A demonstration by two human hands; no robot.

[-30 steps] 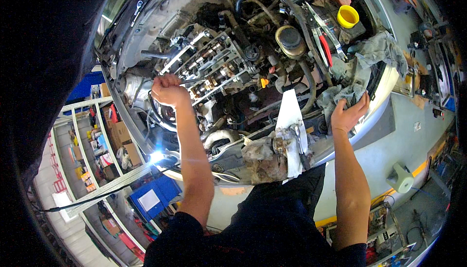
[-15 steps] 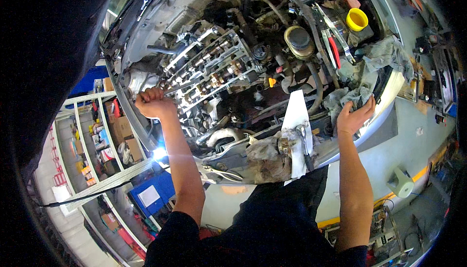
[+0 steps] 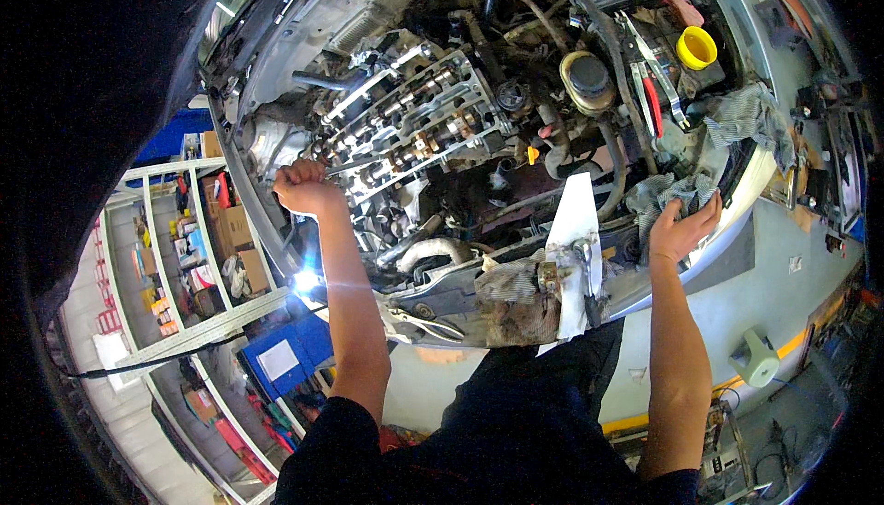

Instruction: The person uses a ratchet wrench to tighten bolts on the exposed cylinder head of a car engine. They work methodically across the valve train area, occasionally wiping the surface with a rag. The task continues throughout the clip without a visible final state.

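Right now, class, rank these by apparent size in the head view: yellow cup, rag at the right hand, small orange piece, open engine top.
Largest to smallest:
1. open engine top
2. grey rag, partly covered by the right hand
3. yellow cup
4. small orange piece

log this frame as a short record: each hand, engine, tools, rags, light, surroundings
left hand: closed around a metal bar, at the engine's left end
right hand: fingers on a grey rag; firmness of grip unclear
engine: top uncovered, camshafts showing
tools: red-handled tool near a yellow cup; pliers on the front edge
other rags: striped one at right; stained one by a white sheet
light: lit lamp below the left hand
surroundings: shelves at left
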